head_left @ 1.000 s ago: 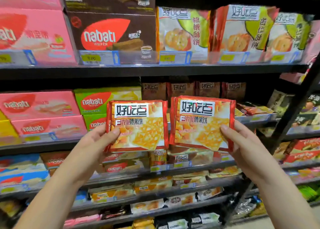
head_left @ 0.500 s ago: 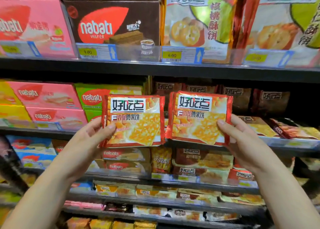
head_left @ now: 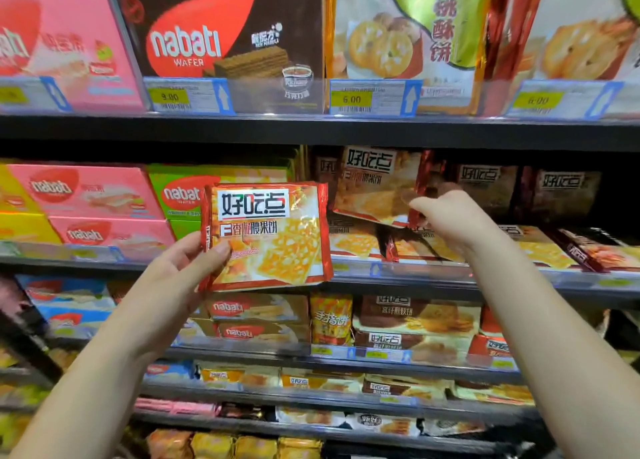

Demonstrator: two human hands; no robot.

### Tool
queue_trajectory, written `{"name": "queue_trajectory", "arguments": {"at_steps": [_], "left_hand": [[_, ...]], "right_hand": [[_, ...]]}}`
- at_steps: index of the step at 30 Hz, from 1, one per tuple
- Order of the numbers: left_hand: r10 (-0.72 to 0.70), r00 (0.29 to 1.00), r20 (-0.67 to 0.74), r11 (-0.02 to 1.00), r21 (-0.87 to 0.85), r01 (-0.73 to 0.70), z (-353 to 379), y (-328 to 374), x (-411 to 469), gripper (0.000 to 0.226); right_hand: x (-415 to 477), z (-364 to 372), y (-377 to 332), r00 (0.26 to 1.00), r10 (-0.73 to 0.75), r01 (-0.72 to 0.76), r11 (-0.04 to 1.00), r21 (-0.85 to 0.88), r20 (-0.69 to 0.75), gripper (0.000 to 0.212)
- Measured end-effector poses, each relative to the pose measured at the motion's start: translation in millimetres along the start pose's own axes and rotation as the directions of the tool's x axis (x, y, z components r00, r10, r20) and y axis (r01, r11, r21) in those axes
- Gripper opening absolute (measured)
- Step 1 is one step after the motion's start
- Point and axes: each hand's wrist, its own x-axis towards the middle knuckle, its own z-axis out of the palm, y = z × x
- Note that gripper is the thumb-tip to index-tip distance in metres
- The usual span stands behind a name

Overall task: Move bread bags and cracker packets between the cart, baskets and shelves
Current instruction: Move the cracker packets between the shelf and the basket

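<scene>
Hands raised before a black metal shelf unit stocked with boxed and bagged biscuits. On the middle shelf, pink and green cardboard wafer boxes stand at left and flat-lying cracker packets at right. The left hand grasps a square red-edged foil cracker packet by its lower left corner, upright in front of the shelf edge. The right hand pinches the red side seam of a second matching packet, tilted inside the middle shelf above the flat stack. Yellow price tags line the rail.
</scene>
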Motion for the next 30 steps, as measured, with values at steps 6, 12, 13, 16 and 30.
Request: {"name": "queue_trajectory", "arguments": {"at_steps": [6, 12, 13, 16, 30], "left_hand": [[0.001, 1.0, 0.023, 1.0, -0.009, -0.001, -11.1, -5.9, 5.9, 0.036], [-0.012, 0.999, 0.034, 1.0, 0.001, 0.012, -19.2, -10.7, 7.7, 0.032], [-0.013, 0.999, 0.038, 1.0, 0.002, 0.012, -20.8, -12.0, 8.5, 0.032], [-0.028, 0.999, 0.041, 1.0, 0.006, 0.028, -22.7, -13.3, 9.6, 0.035], [-0.064, 0.992, 0.104, 0.998, 0.016, 0.063, -29.3, -22.7, 21.1, 0.062]], "right_hand": [[33.4, 30.9, -16.6, 1.0, 0.014, -0.013, 0.997, -0.081, 0.014, 0.062], [54.2, 58.0, -14.9, 0.994, -0.086, 0.1, 0.953, -0.285, 0.063, 0.051], [57.4, 60.3, -12.6, 0.994, -0.092, 0.106, 0.951, -0.291, 0.061, 0.05], [66.4, 62.2, -8.1, 0.989, -0.132, 0.146, 0.934, -0.325, 0.063, 0.048], [85.8, 69.5, 2.1, 0.983, -0.114, 0.174, 0.842, -0.511, 0.146, 0.052]]}}
